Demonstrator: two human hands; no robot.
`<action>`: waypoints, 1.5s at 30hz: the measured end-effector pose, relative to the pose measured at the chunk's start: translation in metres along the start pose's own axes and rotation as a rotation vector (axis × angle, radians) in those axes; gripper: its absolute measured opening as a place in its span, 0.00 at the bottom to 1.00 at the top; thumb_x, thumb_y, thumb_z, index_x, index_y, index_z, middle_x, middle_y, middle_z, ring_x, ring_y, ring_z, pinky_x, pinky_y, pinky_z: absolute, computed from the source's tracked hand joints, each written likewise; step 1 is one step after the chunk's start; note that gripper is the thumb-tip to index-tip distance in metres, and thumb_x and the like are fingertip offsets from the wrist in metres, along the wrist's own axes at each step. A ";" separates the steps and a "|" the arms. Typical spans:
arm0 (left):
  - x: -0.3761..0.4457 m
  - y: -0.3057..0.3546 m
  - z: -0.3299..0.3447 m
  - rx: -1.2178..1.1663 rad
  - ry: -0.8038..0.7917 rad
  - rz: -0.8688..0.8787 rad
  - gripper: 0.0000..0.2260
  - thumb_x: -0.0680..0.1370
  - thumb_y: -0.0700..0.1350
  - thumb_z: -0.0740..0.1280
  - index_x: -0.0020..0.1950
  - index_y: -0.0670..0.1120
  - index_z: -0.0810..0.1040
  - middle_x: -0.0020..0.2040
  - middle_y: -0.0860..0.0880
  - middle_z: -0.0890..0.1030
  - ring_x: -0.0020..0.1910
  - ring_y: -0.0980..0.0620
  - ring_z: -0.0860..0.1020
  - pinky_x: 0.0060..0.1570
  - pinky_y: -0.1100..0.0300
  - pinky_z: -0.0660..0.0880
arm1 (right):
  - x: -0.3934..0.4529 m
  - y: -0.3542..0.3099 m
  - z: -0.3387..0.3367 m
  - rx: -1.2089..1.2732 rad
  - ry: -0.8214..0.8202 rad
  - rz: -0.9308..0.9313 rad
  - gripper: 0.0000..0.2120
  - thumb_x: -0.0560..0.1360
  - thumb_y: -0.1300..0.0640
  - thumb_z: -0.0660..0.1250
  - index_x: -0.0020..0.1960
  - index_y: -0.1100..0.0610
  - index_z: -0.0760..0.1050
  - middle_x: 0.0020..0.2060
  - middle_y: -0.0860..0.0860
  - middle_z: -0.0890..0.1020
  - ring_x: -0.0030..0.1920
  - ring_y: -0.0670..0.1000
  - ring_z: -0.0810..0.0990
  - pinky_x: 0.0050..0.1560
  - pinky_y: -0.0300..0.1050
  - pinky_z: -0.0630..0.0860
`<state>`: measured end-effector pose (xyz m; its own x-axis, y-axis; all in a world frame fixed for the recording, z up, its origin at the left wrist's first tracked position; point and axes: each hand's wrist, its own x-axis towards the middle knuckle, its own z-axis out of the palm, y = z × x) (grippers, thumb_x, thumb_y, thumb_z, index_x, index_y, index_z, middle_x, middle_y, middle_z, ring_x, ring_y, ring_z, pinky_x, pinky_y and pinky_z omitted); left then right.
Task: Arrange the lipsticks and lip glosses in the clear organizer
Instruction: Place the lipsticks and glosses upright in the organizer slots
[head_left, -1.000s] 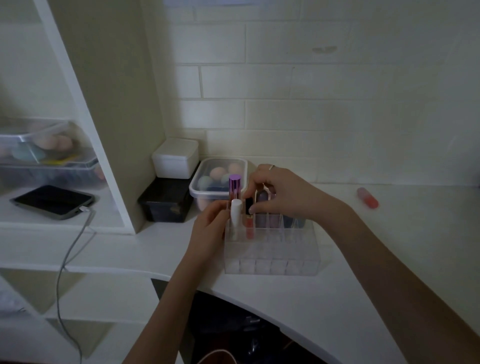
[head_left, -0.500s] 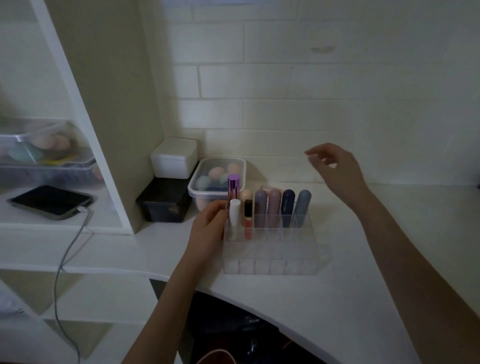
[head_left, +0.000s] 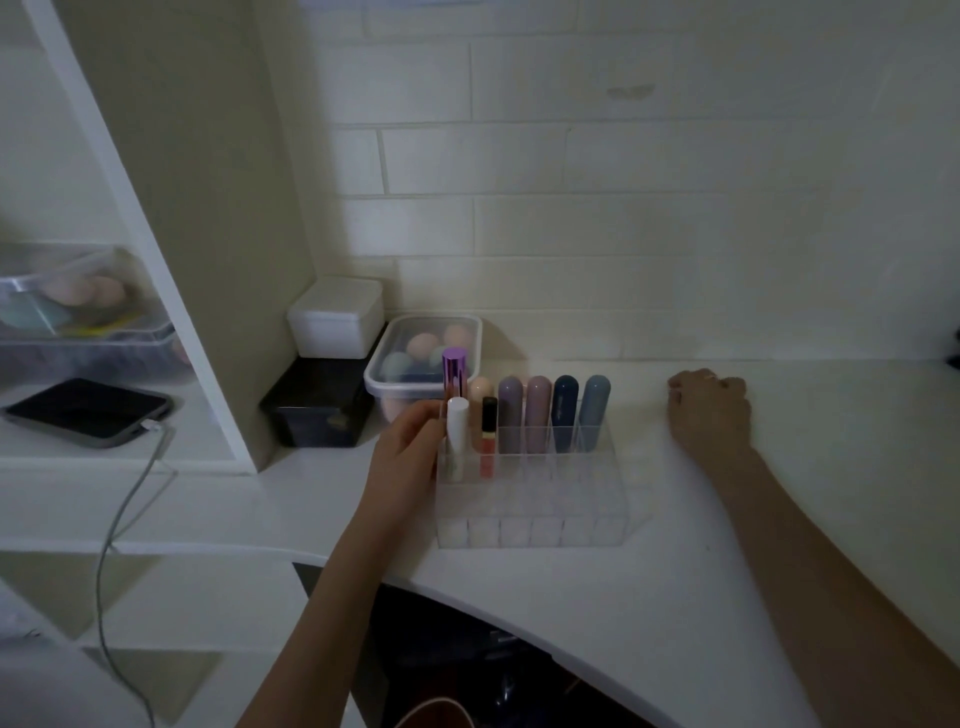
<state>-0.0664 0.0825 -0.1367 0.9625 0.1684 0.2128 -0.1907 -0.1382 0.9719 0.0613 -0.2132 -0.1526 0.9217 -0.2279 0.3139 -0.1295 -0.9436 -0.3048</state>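
The clear organizer (head_left: 530, 519) stands on the white desk. Its back row holds a metallic purple tube (head_left: 454, 369), a peach tube (head_left: 481, 387) and mauve (head_left: 509, 415), pink (head_left: 537, 415), navy (head_left: 565, 415) and grey-blue (head_left: 594, 410) lipsticks. In front of them stand a white lip gloss (head_left: 457, 426) and a black-capped red gloss (head_left: 488, 441). My left hand (head_left: 408, 457) grips the organizer's left wall beside the white gloss. My right hand (head_left: 709, 415) rests on the desk to the right, fingers curled down over the spot where a coral lipstick lay; the lipstick is hidden under it.
Behind the organizer sit a lidded tub of makeup sponges (head_left: 423, 358), a black box (head_left: 317, 410) and a white box (head_left: 335, 317) on top of it. A shelf unit at the left holds a phone (head_left: 88, 410) with a hanging cable (head_left: 124, 519). The desk's front edge (head_left: 519, 613) curves.
My right hand left the lipsticks in the back row, swung right and came down on the desk over the coral lipstick. My left hand stayed at the organizer.
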 end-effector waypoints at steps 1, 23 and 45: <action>0.000 -0.001 0.000 -0.002 -0.001 0.000 0.11 0.75 0.51 0.59 0.47 0.54 0.82 0.45 0.51 0.83 0.50 0.45 0.80 0.55 0.39 0.76 | 0.000 -0.001 0.001 0.021 0.009 -0.008 0.13 0.78 0.62 0.57 0.59 0.59 0.76 0.60 0.60 0.76 0.60 0.65 0.69 0.56 0.54 0.70; -0.003 0.004 0.001 -0.021 0.007 -0.031 0.12 0.74 0.53 0.60 0.47 0.52 0.82 0.45 0.48 0.83 0.51 0.41 0.80 0.54 0.36 0.75 | -0.024 -0.082 -0.048 1.380 -0.394 -0.209 0.09 0.79 0.58 0.60 0.49 0.57 0.80 0.40 0.53 0.80 0.34 0.45 0.77 0.40 0.35 0.75; -0.010 0.009 0.001 -0.003 -0.002 -0.010 0.13 0.81 0.42 0.56 0.50 0.39 0.79 0.47 0.39 0.80 0.46 0.44 0.78 0.46 0.53 0.76 | -0.030 -0.086 -0.035 1.194 -0.375 -0.218 0.06 0.73 0.66 0.68 0.51 0.64 0.79 0.42 0.59 0.82 0.39 0.50 0.81 0.45 0.40 0.80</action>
<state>-0.0773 0.0790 -0.1301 0.9648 0.1676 0.2028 -0.1815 -0.1339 0.9742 0.0317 -0.1341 -0.1042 0.9542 0.1699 0.2463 0.2661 -0.1056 -0.9581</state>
